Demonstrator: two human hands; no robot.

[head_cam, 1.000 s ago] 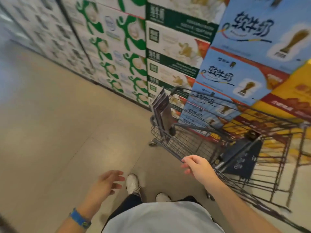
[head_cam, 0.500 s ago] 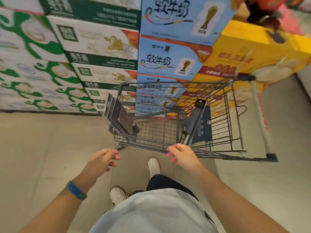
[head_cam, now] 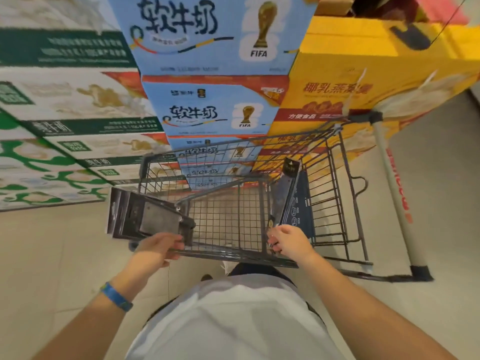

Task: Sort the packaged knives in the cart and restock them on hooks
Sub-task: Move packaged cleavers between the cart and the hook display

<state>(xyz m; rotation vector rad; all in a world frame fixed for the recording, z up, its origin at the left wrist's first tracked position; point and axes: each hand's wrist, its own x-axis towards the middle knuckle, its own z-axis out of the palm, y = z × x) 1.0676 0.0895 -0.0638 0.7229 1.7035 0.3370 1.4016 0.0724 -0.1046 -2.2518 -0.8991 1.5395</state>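
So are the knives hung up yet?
Not yet. Nothing looks done: no hooks in sight. The left hand is at the dark knife packs at the end of the cart, the right hand at a tall pack. Sorting and hanging are left.

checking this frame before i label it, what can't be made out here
Head view, the only one:
- Print on the dark packages: blurred and too small.
- Left hand: fingertips hidden behind those packages, so grip unclear.
- Right hand: curled fingers face away; gripping the long package or the cart rim, cannot tell.
- Hooks: outside the frame.
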